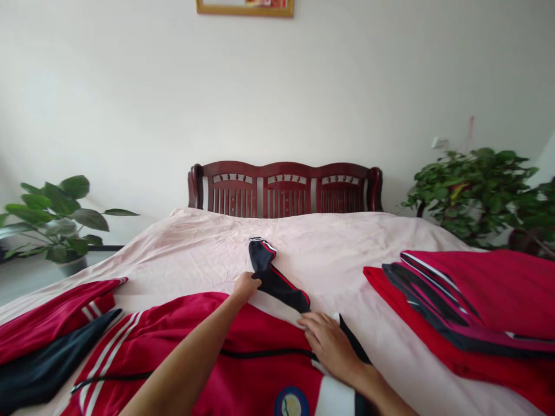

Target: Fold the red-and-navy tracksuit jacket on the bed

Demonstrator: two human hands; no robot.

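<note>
A red tracksuit jacket [217,341] with white stripes and a round badge [291,403] lies spread on the bed, its front toward me. One black sleeve with a red stripe [275,278] is folded inward and reaches up the sheet. My left hand [246,287] is closed at that sleeve's edge. My right hand [329,344] lies flat on the jacket's lower edge, near the white trim and a second black sleeve [353,341]. That second sleeve is partly hidden beneath my right hand.
A folded red-and-black garment stack [472,300] lies at the right of the bed. Another red-and-black garment [52,329] lies at the left. The pale pink sheet [347,254] covers the bed, which has a dark wooden headboard [286,188]. Potted plants [472,196] stand on both sides.
</note>
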